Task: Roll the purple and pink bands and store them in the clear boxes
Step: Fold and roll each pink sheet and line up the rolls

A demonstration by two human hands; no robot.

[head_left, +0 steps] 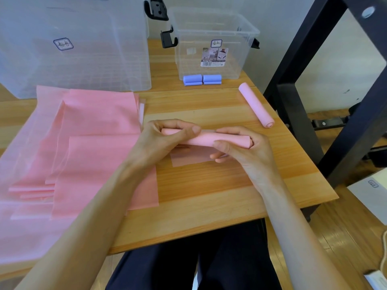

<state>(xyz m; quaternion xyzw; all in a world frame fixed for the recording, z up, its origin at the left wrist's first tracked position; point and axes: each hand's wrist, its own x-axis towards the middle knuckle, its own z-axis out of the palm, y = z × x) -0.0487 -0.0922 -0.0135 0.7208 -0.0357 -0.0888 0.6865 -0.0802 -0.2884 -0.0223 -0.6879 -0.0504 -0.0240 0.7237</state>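
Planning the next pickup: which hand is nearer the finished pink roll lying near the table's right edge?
Right. The right hand grips the roll in progress just below-left of the finished pink roll; the left hand grips its farther end.

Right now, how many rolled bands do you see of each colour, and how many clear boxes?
Pink rolled bands: 2, one lying on the table, one held by the left hand and the right hand.
Purple rolled bands: 2, in front of the small box.
Clear boxes: 2, large, small.
Total: 6.
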